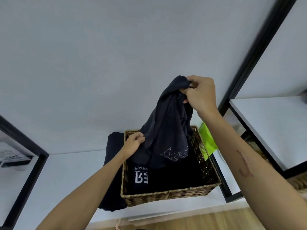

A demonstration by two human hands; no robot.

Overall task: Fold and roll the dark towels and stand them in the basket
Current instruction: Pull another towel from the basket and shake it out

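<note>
A dark grey towel (167,128) hangs above a woven wicker basket (166,195) on a white shelf. My right hand (201,92) pinches the towel's top end and holds it up. My left hand (133,144) grips the towel's left edge lower down, just over the basket's back left corner. The towel's bottom, with a pale line print, drapes into the basket. Inside the basket lies a black cloth with white lettering (141,175). Another dark cloth (113,165) lies on the shelf against the basket's left side.
A bright green bag (207,141) stands right of the basket. Black frame posts (249,53) divide the white shelving, with another shelf (274,123) at the right. A wooden floor (199,221) shows below the shelf edge. A printed item (11,156) lies at far left.
</note>
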